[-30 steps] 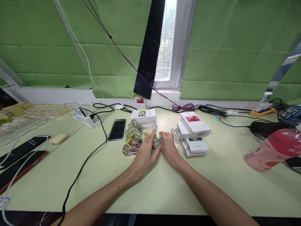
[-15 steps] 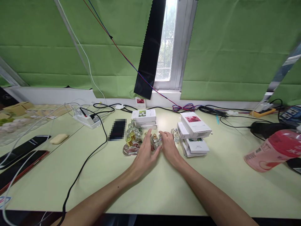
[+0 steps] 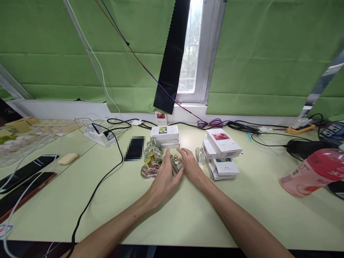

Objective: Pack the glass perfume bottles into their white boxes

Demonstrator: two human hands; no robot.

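Both forearms are cut off at the bottom edge. On the pale green surface [image 3: 188,215], the left hand [image 3: 163,179] and right hand [image 3: 192,166] cup a small clear glass bottle with a gold cap [image 3: 176,163], each grip loosely curled against it, partly hiding it. Since 1 second ago the right fingers have drawn nearer. Behind, more clustered glass bottles [image 3: 151,161] stand beside stacked white cartons [image 3: 223,154]; contents unclear.

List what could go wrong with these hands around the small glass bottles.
The left hand and right hand close around a small gold-capped bottle standing tight beside a cluster of glass bottles; a nudge could topple them. A lone bottle by the stack of white boxes sits near the right wrist and could be knocked over.
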